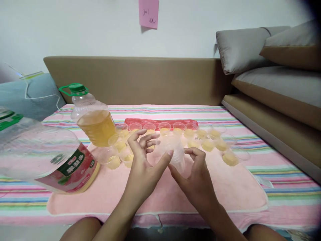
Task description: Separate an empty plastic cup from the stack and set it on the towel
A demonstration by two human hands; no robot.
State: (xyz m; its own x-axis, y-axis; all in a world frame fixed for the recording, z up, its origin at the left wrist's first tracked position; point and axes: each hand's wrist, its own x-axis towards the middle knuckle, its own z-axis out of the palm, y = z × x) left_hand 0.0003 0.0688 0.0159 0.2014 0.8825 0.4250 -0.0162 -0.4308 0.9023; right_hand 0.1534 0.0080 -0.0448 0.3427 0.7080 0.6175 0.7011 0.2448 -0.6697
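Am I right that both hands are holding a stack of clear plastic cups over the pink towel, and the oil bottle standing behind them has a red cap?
Not quite: the cap is green, not red, as the head view shows. The rest holds: the left hand and right hand both hold the stack of clear plastic cups over the pink towel, with the oil bottle standing behind them.

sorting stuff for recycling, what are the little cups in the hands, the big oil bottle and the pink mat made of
The cups held by the left hand and right hand look like thin clear plastic: see-through and glossy. The oil bottle seems clear plastic too, its yellow oil showing through, with a green plastic cap. The pink mat looks like soft cloth, probably towelling: matte, with a stitched edge.
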